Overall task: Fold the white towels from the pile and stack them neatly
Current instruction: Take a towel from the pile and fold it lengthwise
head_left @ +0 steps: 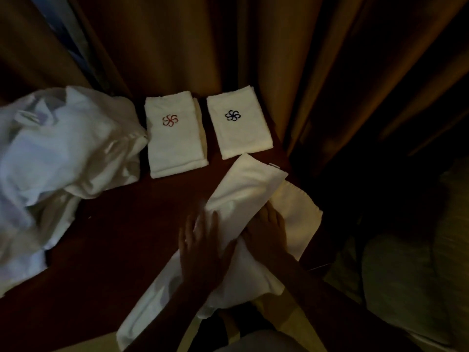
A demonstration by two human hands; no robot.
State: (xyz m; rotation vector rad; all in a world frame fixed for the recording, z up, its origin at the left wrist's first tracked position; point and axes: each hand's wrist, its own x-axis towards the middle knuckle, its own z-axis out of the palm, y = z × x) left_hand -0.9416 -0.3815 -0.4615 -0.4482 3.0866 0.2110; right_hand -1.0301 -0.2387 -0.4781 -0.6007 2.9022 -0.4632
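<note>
A long white towel point(243, 191) lies diagonally across the dark wooden table point(114, 250), partly folded lengthwise. My left hand point(203, 247) lies flat on its middle, fingers straight. My right hand point(266, 229) rests on the fold beside it, fingers extended over the cloth. A heap of unfolded white towels point(58, 158) fills the left side. At the back sit two folded stacks: one with a red emblem point(175, 135), one with a blue emblem point(238, 123).
Brown curtains point(253, 47) hang right behind the table. The table's right edge falls off next to the towel, whose right part hangs over it. A dim pale cushion or bedding point(406, 275) lies lower right. The room is dark.
</note>
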